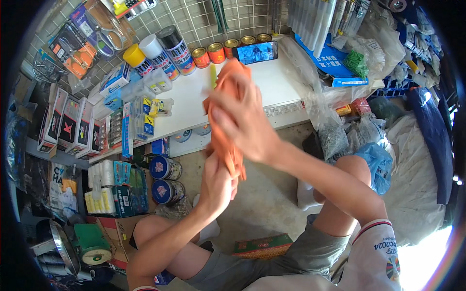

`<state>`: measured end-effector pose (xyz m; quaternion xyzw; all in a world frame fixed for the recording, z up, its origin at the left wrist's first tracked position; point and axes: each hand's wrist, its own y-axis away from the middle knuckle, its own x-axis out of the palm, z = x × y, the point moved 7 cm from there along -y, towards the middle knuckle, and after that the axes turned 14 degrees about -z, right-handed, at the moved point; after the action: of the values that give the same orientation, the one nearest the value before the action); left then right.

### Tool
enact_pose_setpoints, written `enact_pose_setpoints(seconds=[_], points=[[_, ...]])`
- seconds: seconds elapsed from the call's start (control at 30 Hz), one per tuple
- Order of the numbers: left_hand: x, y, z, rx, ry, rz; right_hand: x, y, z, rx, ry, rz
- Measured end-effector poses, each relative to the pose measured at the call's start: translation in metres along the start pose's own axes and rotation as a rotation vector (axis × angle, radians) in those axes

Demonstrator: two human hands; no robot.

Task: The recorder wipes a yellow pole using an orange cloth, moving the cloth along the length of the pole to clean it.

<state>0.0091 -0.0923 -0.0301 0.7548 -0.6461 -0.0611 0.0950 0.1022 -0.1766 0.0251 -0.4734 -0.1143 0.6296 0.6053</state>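
A long bunched piece of orange cloth is stretched between my hands, above the floor and the front edge of the white table. My left hand grips its lower end, with a short tail sticking out beside the fingers. Higher up, my right hand has its fingers around the cloth and is blurred by motion. Just beyond the cloth's top end, a smartphone with a lit screen leans against several small orange tins. A yellow-green strip lies partly behind the cloth.
Spray cans and small boxes crowd the white table at left. A blue carton and plastic bags are at right. Paint tins and a green scale stand low at left.
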Motion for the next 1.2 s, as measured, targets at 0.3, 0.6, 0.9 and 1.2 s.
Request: enact_pose_setpoints(seconds=[0.3, 0.6, 0.9, 1.2], points=[[0.008, -0.019, -0.010, 0.188, -0.104, -0.114, 0.021, 0.022, -0.011, 0.737, -0.814, -0.159], [-0.005, -0.039, -0.037, 0.508, -0.462, -0.209, 0.040, 0.040, -0.017, 0.752, -0.755, -0.250], [0.002, -0.027, -0.030, 0.515, -0.613, -0.190, 0.020, 0.020, -0.022, 0.957, -1.022, -0.276], [0.013, -0.037, 0.025, -0.072, -0.327, 0.390, -0.010, -0.014, -0.050, 0.923, -0.904, -0.120]])
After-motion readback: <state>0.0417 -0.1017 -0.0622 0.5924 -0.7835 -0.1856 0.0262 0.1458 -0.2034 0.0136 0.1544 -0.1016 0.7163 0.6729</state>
